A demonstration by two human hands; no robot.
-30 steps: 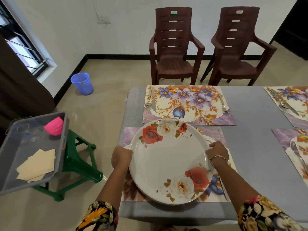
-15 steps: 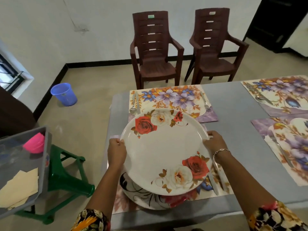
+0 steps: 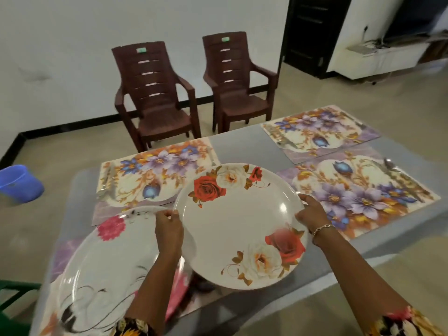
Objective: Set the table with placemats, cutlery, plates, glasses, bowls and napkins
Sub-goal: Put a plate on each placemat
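Four placemats [image 3: 155, 170] down, cutlery [image 3: 104, 187] on some. Pink-flower plate [image 3: 109, 251] set near-left. My left hand [image 3: 168, 226], right hand [image 3: 310, 212] pinch rose plate [image 3: 237, 219] rim, unplaced. Glasses, bowls, napkins seem left.

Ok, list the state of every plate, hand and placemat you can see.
Rose plate: empty, held by its rim in both hands.
Left hand: grips the rose plate's left rim.
Right hand: grips its right rim.
Pink-flower plate: empty, lying on the near placemat.
Far-left placemat: flat, no plate.
Right placemat: flat, no plate.
Far-right placemat: flat, no plate.
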